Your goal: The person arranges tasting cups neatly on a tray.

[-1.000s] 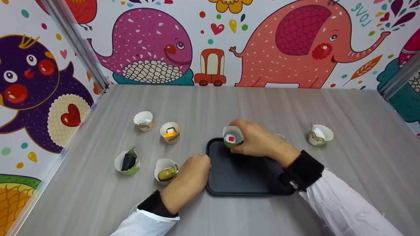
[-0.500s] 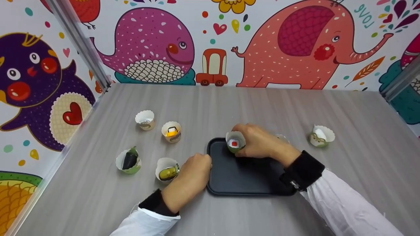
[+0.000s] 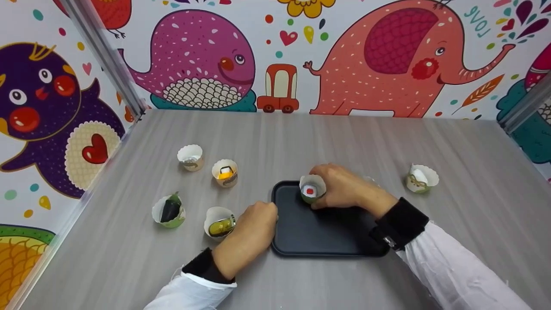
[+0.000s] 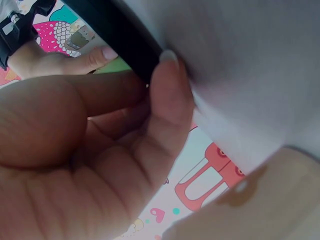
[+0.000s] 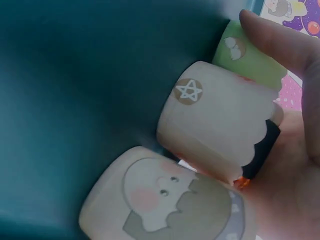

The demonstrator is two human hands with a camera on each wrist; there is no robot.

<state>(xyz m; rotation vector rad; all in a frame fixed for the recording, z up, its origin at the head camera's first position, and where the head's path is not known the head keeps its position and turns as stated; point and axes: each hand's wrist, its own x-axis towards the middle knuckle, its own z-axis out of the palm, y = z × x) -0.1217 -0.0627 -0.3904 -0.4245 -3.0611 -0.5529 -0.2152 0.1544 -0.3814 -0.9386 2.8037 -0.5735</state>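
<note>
My right hand (image 3: 342, 187) grips a green paper cup (image 3: 313, 199) with a small white and red piece inside, at the far left corner of the black tray (image 3: 318, 241). In the right wrist view, my thumb lies on that green cup (image 5: 250, 60). Beside it on the tray stand a beige cup with a star (image 5: 215, 120) and a cup with a printed face (image 5: 160, 195), mostly hidden by my hand in the head view. My left hand (image 3: 254, 224) pinches the tray's left edge; in the left wrist view, thumb and finger meet on its dark rim (image 4: 117, 37).
Left of the tray stand paper cups holding a green-yellow piece (image 3: 221, 227), a toy eggplant (image 3: 171, 211), a yellow piece (image 3: 224, 173) and something pale (image 3: 190, 158). Another cup (image 3: 421, 178) stands at the right. Printed walls (image 3: 284, 47) bound the table.
My right hand has carried the green cup slightly right and nearer to me, down over the tray's far left corner. My left hand has stayed at the tray's edge.
</note>
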